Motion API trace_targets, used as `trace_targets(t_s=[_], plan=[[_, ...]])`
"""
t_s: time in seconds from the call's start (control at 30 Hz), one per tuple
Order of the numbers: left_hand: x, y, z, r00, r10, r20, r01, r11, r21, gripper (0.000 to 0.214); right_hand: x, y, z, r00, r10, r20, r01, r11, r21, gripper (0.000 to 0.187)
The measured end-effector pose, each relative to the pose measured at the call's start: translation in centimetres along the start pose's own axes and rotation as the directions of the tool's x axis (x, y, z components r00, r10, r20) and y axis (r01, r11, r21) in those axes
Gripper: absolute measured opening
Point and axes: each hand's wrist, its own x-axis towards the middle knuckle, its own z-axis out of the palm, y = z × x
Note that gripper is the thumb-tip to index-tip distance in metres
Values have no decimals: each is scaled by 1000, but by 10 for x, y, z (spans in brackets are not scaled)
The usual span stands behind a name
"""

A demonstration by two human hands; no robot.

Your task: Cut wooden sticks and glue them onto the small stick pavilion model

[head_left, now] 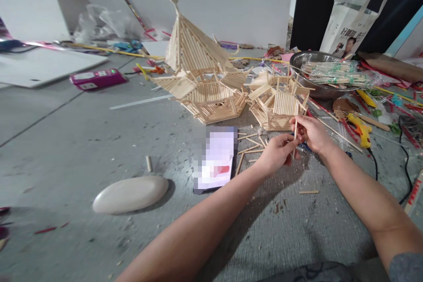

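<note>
One stick [295,129], R of ctr, pinched by both: L hand [278,153] at lower part, R hand [313,134] higher up. Small model [284,103] just above; phone [218,152] below ctr; glue gun [362,130] far R.

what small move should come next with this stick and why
Probably raise the stick to the smaller model to try its fit: the left hand and right hand both pinch it near that model, which is built of similar pieces.

Muted light, soft shadows, stretched edges
</note>
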Motion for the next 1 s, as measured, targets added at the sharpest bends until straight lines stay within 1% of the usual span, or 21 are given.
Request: trace_targets(t_s=[0.13,0.23,0.33,0.43,0.57,0.63,0.7,0.73,0.77,0.8,0.83,0.87,0.9,0.93,0.97,1.0], plan=[[-3,-3,-2,1000,6,24,-7,999,41,22,-5,0,-2,1000,-10,1,10,1000,-29,25],[-8,-2,-4,1000,25,17,-26,998,58,18,-13,0,-6,999,-33,27,36,994,-108,24],[-13,0,-5,998,62,-20,-61,998,19,16,-22,-1,-6,995,-55,87,73,974,-213,24],[-16,1,-5,996,74,-51,-77,996,-46,20,-28,-1,-2,985,-106,135,140,951,-277,27],[-17,0,-4,991,89,-100,-97,991,-87,26,-33,-1,5,967,-179,182,236,895,-379,32],[-17,-2,-5,988,100,-117,-110,990,-88,28,-35,-6,4,958,-168,232,263,837,-480,34],[-17,-3,-5,985,106,-139,-120,988,-94,27,-37,-18,-5,944,-109,312,289,729,-621,35],[-17,-4,-6,982,108,-153,-123,988,-95,27,-38,-26,-11,936,-68,346,305,647,-699,35],[-17,-5,-6,980,111,-165,-128,988,-91,26,-40,-35,-19,938,-39,345,310,542,-781,35],[-17,-5,-7,978,115,-174,-130,988,-82,26,-41,-45,-29,949,-16,315,292,423,-858,36],[-17,-6,-7,976,117,-181,-132,989,-73,25,-42,-55,-39,969,-16,245,238,306,-922,38],[-17,-6,-7,975,118,-188,-133,989,-65,24,-43,-64,-49,988,-28,153,155,192,-969,38],[-17,-6,-8,974,121,-192,-134,989,-57,24,-44,-70,-59,997,-41,70,73,88,-993,37],[-17,-6,-8,973,126,-194,-138,989,-48,23,-44,-75,-68,999,-50,11,11,2,-1000,34],[-17,-6,-8,972,132,-194,-142,989,-38,23,-43,-77,-75,999,-42,-32,-35,-66,-997,32],[-17,-5,-7,971,140,-192,-148,989,-28,23,-42,-77,-81,998,-13,-59,-60,-97,-993,31]])
